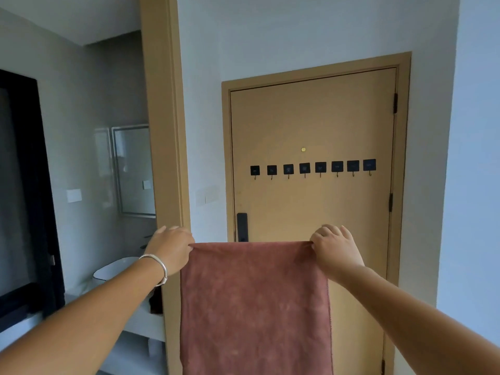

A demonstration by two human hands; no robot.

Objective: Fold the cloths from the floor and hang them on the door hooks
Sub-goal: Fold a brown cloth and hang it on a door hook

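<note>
Both arms are stretched out in front, and a rust-red terry cloth hangs between them, held up by its top edge. The left hand, with a silver bangle on the wrist, has its grip pinched tight on the cloth's top left corner, thumb and fingers curled over the fabric. The right hand does the same at the top right corner, grip closed on the cloth, knuckles facing the camera. The top edge runs taut and nearly level between the two hands, and the cloth drops straight down out of the bottom of the view, its right side edge showing a stitched hem. Behind it stands a closed tan wooden door in a matching frame, with a row of eight black square adhesive hooks across its middle, all bare, well above the cloth's top edge. A small brass peephole sits just above the row. A black door handle plate shows at the door's left edge, its lower end just behind the cloth. To the left, through a doorway, a white basin rests on a pale desk.
</note>
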